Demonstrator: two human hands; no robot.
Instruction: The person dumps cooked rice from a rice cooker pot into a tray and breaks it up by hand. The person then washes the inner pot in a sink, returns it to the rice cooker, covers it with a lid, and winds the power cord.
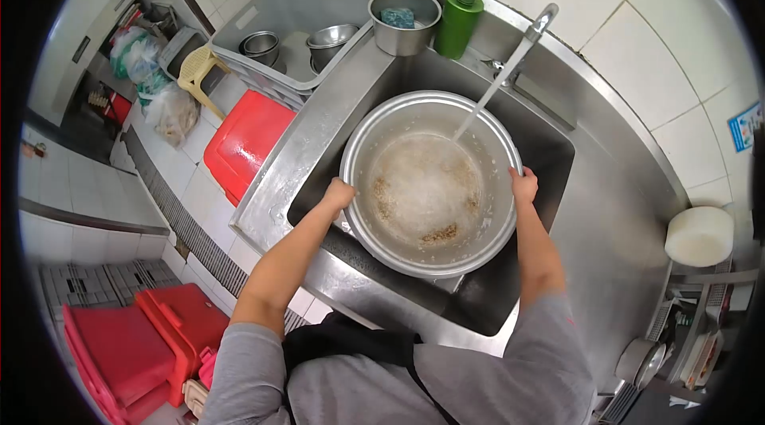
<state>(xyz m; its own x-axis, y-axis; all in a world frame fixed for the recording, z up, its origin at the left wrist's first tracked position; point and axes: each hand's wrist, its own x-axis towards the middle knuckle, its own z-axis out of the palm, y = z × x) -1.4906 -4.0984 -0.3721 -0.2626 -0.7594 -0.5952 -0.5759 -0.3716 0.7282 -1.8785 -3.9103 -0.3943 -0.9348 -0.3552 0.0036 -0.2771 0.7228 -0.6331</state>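
A large metal pot (360, 222) sits in the stainless steel sink (478, 317), with cloudy water and brown residue inside. My left hand (340, 194) is closed on the pot's left side, and my right hand (523, 185) is closed on the right side. Whether they grip handles or the rim, I cannot tell; the fingers are partly hidden. Water runs from the faucet (542, 20) into the pot. Behind it stand a green pump bottle (458, 26) and a smaller metal pot (398, 41) with a blue-green sponge (398, 18) in it.
Left of the sink is a grey tub (279, 10) holding metal bowls, with a red lid (245, 142) below it. Red bins (119, 353) stand at lower left. A steel counter (606, 242) runs along the right, with a white round block (700, 237) beyond it.
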